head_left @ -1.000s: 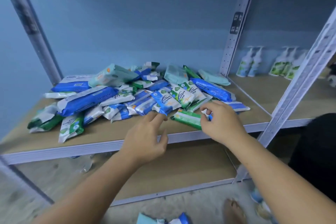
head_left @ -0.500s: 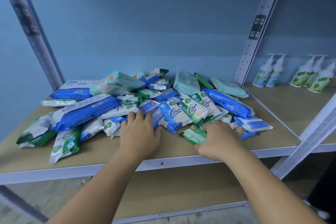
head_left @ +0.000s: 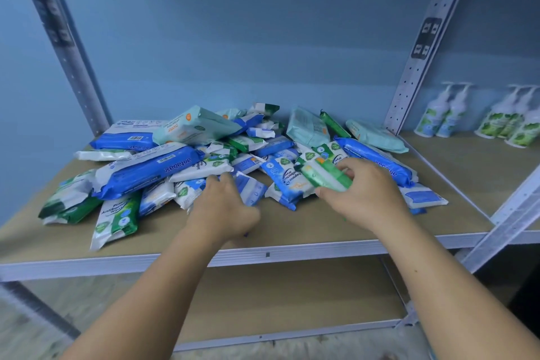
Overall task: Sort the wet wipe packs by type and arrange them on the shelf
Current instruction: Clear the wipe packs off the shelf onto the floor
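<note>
Surroundings as I see them. Background: plain blue wall (head_left: 233, 38). To my right, on the neighbouring board (head_left: 467, 166), two white pump bottles with blue-green labels (head_left: 441, 115) stand side by side. Farther right is a cluster of green-labelled pump bottles (head_left: 510, 123), reaching the frame edge. A black tag (head_left: 425, 38) sits on the perforated grey post (head_left: 407, 93). Below me: a lower board (head_left: 292, 295) and pale floor (head_left: 26, 327).

A brown board shelf (head_left: 306, 228) in a pale metal frame carries a loose heap of wet wipe packs (head_left: 248, 155): long blue packs (head_left: 146, 174) at left and right, green-and-white packs (head_left: 117, 219) near left, pale teal packs (head_left: 195, 126) at the far side. Pump bottles (head_left: 438, 117) stand far right on the adjoining board (head_left: 467, 166).
</note>
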Demonstrator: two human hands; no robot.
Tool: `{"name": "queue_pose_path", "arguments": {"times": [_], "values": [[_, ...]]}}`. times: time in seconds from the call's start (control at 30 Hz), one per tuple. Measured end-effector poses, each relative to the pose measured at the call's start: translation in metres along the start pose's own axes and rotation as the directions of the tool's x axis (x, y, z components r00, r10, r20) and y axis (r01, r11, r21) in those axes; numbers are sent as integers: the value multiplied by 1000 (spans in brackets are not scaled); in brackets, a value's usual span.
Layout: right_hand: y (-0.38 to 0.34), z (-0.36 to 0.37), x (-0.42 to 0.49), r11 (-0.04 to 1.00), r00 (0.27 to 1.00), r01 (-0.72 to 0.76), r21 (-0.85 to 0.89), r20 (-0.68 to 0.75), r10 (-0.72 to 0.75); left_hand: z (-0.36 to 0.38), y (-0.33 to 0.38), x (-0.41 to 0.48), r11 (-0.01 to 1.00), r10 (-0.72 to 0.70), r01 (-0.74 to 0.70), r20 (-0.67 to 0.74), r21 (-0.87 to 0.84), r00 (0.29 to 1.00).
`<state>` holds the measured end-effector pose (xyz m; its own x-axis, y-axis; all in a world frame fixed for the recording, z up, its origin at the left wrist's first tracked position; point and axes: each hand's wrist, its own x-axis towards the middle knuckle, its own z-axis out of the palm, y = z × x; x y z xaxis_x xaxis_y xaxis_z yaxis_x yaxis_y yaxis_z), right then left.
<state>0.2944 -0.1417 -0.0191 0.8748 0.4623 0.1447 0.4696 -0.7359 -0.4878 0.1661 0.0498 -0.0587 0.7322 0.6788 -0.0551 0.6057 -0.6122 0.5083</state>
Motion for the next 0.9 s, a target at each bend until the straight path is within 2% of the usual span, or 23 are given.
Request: {"name": "queue_pose_path", "arguments": {"times": [0.1, 0.17, 0.33, 0.5, 0.6, 0.7, 0.8, 0.9], "values": [[6, 17, 25, 999, 980, 41, -13, -195, -43, -8, 3, -4, 984, -2, -8, -56, -177, 998], [7, 28, 38, 998, 970, 44, -54, -235, -56, -5, 9, -4, 969, 14, -49, -144, -243, 990], [15, 50, 47, 988, 982, 1, -155, -186, -30, 21, 24, 12, 938, 46, -120, -228, -324, 973], [22, 50, 49, 971, 995, 25, -236, -88, -47, 43, 43, 27, 916, 31, -141, -283, -377, 959], [25, 48, 49, 963, 998, 38, -267, -40, -51, 55, 53, 34, 926, 26, -124, -267, -356, 963], [25, 48, 47, 970, 998, 37, -239, -43, -49, 67, 60, 39, 962, 21, -83, -235, -259, 972], [28, 40, 46, 967, 999, -14, -255, -37, 5, 72, 66, 37, 990, 3, -31, -199, -135, 980], [35, 25, 42, 957, 997, -72, -279, -27, 67, 71, 68, 35, 994, -1, -19, -176, -107, 984]]}}
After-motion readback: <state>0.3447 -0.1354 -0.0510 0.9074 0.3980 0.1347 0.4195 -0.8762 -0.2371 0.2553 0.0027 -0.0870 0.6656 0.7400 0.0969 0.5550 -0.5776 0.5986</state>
